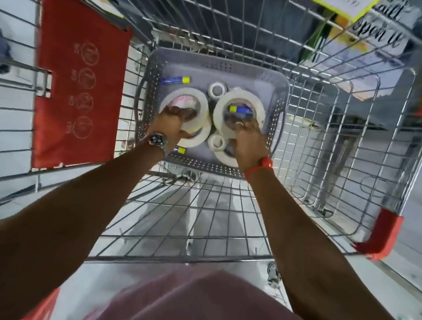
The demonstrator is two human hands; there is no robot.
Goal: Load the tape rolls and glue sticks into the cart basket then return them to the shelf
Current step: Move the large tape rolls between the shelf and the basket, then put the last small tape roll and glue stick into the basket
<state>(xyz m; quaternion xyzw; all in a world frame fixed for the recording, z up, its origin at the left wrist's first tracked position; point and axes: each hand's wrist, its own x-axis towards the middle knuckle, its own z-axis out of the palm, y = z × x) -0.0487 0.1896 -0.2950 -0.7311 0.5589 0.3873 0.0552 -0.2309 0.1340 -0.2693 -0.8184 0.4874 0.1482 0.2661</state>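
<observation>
A grey perforated basket (220,64) sits on the floor of a wire shopping cart. Inside lie several white tape rolls and blue-and-yellow glue sticks. My left hand (172,122) is closed on the near rim of a large tape roll (184,93) at the basket's left. My right hand (248,138) grips the near rim of another large tape roll (243,95) at the right, and a glue stick (240,109) lies in that roll's core. A second glue stick (176,80) rests at the far left. Two small tape rolls (217,89) (217,142) lie between the big ones.
The cart's wire walls (227,23) rise around the basket. A red child-seat flap (78,76) hangs on the left side, and red corner bumpers (384,233) are on the right. Yellow shelf tags (342,0) show beyond the cart at top right.
</observation>
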